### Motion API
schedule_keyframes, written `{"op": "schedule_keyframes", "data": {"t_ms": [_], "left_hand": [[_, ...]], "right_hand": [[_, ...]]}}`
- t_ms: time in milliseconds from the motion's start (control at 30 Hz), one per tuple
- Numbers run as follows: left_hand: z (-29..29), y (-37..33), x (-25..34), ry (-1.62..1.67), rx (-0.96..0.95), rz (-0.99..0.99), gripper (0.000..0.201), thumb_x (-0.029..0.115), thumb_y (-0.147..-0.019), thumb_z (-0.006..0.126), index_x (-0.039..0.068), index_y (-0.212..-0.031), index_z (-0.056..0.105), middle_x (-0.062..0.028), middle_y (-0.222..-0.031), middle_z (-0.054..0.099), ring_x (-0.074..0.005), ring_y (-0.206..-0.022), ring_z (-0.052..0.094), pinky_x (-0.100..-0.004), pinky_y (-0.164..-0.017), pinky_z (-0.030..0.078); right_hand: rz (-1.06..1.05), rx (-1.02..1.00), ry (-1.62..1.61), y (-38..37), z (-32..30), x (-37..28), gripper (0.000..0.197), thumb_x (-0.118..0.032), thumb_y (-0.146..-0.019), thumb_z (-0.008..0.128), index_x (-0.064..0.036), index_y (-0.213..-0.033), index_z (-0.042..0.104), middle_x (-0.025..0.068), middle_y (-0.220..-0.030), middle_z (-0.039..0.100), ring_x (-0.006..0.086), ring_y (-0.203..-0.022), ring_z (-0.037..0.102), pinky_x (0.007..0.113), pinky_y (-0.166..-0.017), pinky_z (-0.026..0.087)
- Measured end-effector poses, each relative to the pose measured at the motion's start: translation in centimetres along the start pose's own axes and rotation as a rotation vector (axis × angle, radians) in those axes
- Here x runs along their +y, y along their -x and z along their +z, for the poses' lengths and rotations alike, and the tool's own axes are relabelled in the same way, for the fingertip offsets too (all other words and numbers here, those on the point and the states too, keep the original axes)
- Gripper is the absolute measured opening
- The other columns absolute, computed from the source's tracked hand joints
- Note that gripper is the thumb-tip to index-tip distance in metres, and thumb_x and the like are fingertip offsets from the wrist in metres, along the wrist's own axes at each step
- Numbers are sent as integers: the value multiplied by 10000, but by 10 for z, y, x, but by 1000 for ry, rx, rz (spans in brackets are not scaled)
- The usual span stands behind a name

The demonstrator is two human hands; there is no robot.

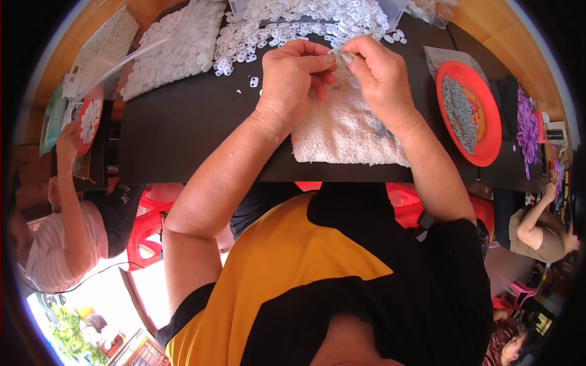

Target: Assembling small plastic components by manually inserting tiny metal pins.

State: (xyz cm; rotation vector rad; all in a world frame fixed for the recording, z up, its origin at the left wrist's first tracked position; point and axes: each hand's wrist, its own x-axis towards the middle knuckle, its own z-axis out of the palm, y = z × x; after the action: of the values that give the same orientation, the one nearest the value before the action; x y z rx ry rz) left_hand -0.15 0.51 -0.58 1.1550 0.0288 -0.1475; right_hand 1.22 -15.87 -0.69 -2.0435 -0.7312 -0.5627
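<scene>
My left hand (285, 82) and my right hand (386, 79) meet fingertip to fingertip over the far edge of a white towel (339, 137) on the dark table. Thumb and forefinger are pinched together on each. Whatever sits between the fingertips is too small and too covered to make out. Just beyond them spreads a heap of small white plastic pieces with holes (287, 33). One loose white piece (254, 82) lies on the table left of my left hand.
At the left stands a clear bag of white pieces (174, 58). A red basin (486, 152) holding grey screws (458, 116) sits right, near purple strips (527, 122). Co-workers sit on both sides; one person's hand (68, 143) reaches to another red dish (97, 131).
</scene>
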Motion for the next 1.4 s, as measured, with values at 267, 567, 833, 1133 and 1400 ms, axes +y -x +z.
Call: {"op": "schedule_keyframes", "data": {"t_ms": [267,567,833,1133,1400], "left_hand": [[4,1,-2,39,29,17,38,-24,-830,633,-53,-848,618,-102,-699,626,-136,-520,571,-245,-406,417],[7,7,-5,-98,85,42,39,-23,-847,625,-56,-868,620,-98,-717,623,-140,-544,558,-247,-441,411],[3,2,-5,-97,86,11,47,-22,-848,624,-52,-884,619,-103,-747,634,-145,-560,569,-246,-449,416],[1,-2,-6,-51,69,15,61,-7,-839,642,-51,-875,620,-104,-735,639,-152,-558,594,-252,-424,418],[1,-1,-3,-167,39,39,76,18,-858,650,-46,-889,621,-103,-747,647,-151,-577,602,-247,-438,432]], "right_hand": [[-36,-32,9,2,0,2,111,21,-861,539,-13,-957,584,85,-771,617,160,-661,581,278,-613,462],[195,-52,-135,2,6,-10,86,40,-813,526,12,-853,597,132,-686,619,248,-612,599,329,-583,464],[184,-104,-157,1,1,0,93,20,-813,545,-5,-867,618,133,-710,629,258,-628,602,338,-595,468],[-70,-78,152,0,-2,6,108,-26,-805,559,-44,-904,598,137,-838,650,337,-766,629,421,-661,490],[-36,-90,161,2,1,4,101,-16,-796,533,-28,-882,586,135,-813,654,345,-749,629,444,-657,485]]}}
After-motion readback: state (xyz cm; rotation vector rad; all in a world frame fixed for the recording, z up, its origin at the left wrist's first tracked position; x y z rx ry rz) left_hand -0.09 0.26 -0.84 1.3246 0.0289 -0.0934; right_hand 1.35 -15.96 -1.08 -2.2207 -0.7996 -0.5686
